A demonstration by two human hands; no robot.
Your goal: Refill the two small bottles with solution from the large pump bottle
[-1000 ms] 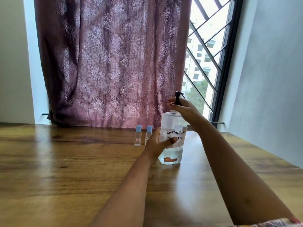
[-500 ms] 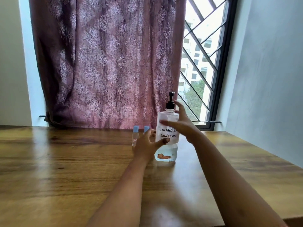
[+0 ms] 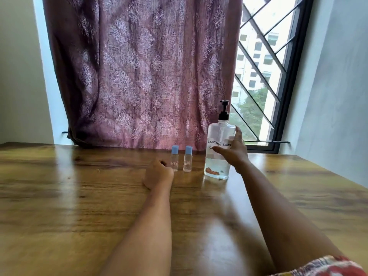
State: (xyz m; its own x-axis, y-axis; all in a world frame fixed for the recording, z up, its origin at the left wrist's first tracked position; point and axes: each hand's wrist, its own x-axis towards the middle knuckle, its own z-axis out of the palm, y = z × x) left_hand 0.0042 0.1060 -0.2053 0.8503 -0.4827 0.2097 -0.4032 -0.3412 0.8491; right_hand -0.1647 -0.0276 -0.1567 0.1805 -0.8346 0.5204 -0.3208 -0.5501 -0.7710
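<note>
The large clear pump bottle (image 3: pixel 218 134), with a black pump and a handwritten label, stands upright on the wooden table (image 3: pixel 69 196), holding a little liquid at the bottom. My right hand (image 3: pixel 234 151) wraps its right side, thumb across the label. Left of it, two small clear bottles stand side by side with their blue caps on: the left small bottle (image 3: pixel 175 157) and the right small bottle (image 3: pixel 188 159). My left hand (image 3: pixel 159 174) rests on the table just in front-left of the left one, fingers curled and holding nothing, covering part of its base.
A purple patterned curtain (image 3: pixel 139 76) hangs behind the table's far edge. To the right are a barred window (image 3: pixel 264 76) and a pale wall (image 3: pixel 338 96). The table's right edge runs diagonally near the wall.
My left hand has let go of the pump bottle and moved left, down to the table by the small bottles. My right hand has shifted to the bottle's right side.
</note>
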